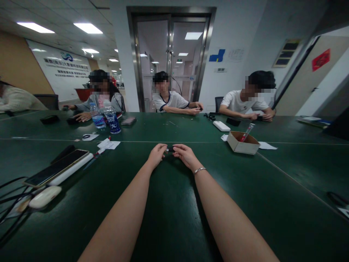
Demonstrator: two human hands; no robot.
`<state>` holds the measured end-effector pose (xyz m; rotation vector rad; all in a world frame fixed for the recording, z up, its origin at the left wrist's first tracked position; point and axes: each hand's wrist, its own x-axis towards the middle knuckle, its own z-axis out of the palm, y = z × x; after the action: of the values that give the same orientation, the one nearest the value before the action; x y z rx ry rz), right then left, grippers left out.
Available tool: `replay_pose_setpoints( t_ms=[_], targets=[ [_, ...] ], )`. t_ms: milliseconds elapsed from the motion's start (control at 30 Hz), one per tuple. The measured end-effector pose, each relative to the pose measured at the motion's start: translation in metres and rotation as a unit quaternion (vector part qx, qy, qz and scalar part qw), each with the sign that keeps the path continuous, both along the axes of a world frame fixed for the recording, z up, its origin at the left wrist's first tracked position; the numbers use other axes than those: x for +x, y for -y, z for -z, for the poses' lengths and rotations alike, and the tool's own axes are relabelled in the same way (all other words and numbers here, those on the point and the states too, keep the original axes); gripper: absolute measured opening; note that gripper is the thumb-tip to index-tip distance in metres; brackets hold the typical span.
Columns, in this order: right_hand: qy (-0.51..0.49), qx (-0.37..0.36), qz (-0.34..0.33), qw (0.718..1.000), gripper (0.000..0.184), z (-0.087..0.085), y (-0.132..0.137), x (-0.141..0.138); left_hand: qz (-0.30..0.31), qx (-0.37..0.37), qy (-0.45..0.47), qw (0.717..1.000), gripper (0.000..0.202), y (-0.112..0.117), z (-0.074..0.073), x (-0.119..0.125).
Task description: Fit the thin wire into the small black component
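Over the middle of the green table, my left hand (157, 155) and my right hand (186, 155) meet at a small black cylindrical object (170, 149). A silvery part shows at its left end, by the fingertips of my left hand. My right thumb and fingers pinch its dark right end. Both hands are closed on it, and much of the object is hidden behind the fingers, so its exact kind cannot be made out. The right wrist wears a silver bracelet (200, 170).
On the left lie a phone (58, 167), a white case (45, 197), cables, scissors (92, 160) and paper scraps (109, 144). Two bottles (112, 122) stand farther back. To the right sits a cardboard box (243, 145) with a clear tube inside, near a white power bank (221, 126). Several people sit around the table.
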<state>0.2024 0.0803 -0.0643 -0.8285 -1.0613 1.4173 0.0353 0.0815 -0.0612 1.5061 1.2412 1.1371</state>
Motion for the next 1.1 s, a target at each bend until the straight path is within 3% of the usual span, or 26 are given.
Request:
replay_pose_setpoints(
  t_ms=[1100],
  targets=[
    [0.008, -0.012, 0.001, 1.000, 0.026, -0.0049, 0.0038, -0.0020, 0.010, 0.010, -0.003, 1.000, 0.028, -0.0017, 0.0022, -0.0016]
  ],
)
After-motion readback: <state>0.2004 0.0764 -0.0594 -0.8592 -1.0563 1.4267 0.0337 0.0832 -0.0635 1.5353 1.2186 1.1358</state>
